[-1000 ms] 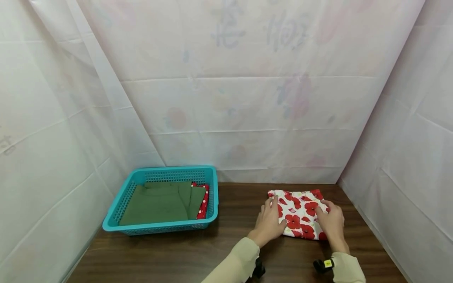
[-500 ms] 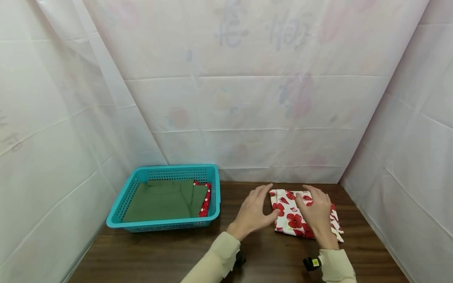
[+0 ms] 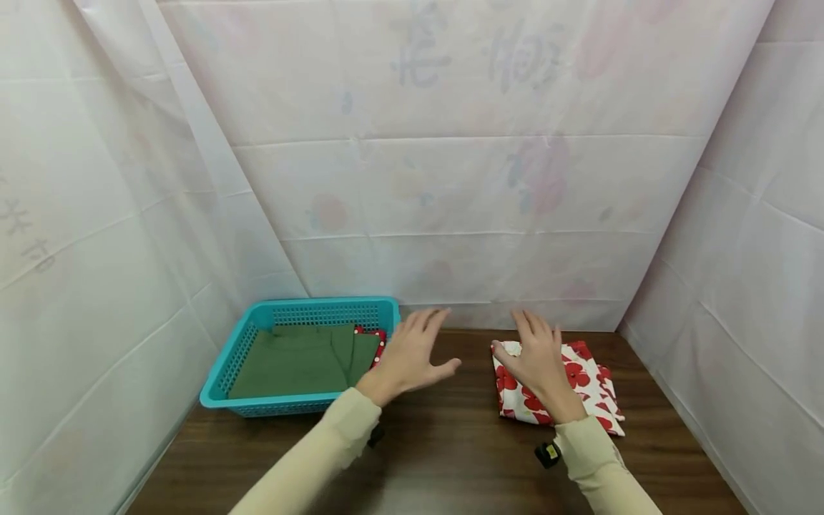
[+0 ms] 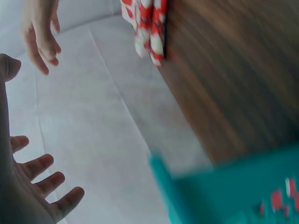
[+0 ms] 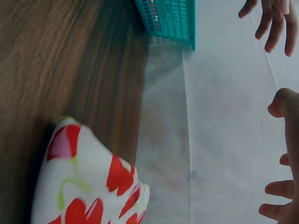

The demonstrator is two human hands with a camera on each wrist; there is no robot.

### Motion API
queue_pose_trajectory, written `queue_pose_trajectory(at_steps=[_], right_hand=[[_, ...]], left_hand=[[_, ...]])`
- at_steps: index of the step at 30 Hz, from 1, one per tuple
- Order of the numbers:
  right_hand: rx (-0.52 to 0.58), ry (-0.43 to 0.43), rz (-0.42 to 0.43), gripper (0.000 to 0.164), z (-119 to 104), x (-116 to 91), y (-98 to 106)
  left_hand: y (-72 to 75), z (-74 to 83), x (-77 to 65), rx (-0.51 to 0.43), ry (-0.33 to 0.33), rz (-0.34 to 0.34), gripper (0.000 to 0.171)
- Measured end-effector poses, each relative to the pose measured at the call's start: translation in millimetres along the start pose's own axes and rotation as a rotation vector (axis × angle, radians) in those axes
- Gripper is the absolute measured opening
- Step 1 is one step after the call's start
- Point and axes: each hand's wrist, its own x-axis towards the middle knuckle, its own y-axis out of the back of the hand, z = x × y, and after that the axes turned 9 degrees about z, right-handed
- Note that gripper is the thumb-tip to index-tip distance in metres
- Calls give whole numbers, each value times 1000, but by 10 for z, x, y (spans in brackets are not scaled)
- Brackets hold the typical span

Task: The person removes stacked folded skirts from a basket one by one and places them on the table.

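Observation:
A folded white cloth with red flowers [image 3: 576, 375] lies on the right part of the table, partly covered in the head view by my right hand [image 3: 539, 361]. That hand hovers above it with spread fingers and holds nothing; the right wrist view shows the cloth [image 5: 88, 182] apart from the fingers. My left hand [image 3: 408, 354], empty too, is in the air at the right rim of a turquoise basket [image 3: 290, 403], thumb out and fingers extended. Inside the basket lie folded green cloth [image 3: 296, 361] and a red cloth with white dots [image 3: 380, 347], partly hidden.
The dark wooden table [image 3: 450, 458] carries the basket at left and the flowered cloth at right. White sheets [image 3: 412, 214] hang behind and on both sides, close to the table's edges.
Both hands have come off the flowered cloth and moved left. The left hand has gone farther, to the basket's rim. The cloth stays on the table.

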Motion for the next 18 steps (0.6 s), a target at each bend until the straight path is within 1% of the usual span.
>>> queue_pose_trajectory(at_steps=[3,6,12,18], right_hand=[[13,-21,-77,79,-111,86,-49],[43,-17,-127,83,-231,170,-102],[78,7,-229,87,-445,317,-220],[106,7,-324,93,-674,495,-349]], left_hand=[[139,-199,-31,32,19,-2,92],[257,-403,-102,58,53,2,93],[449,-789,-332,105,101,5,97],[684,-1137,-514,142,187,-25,101]])
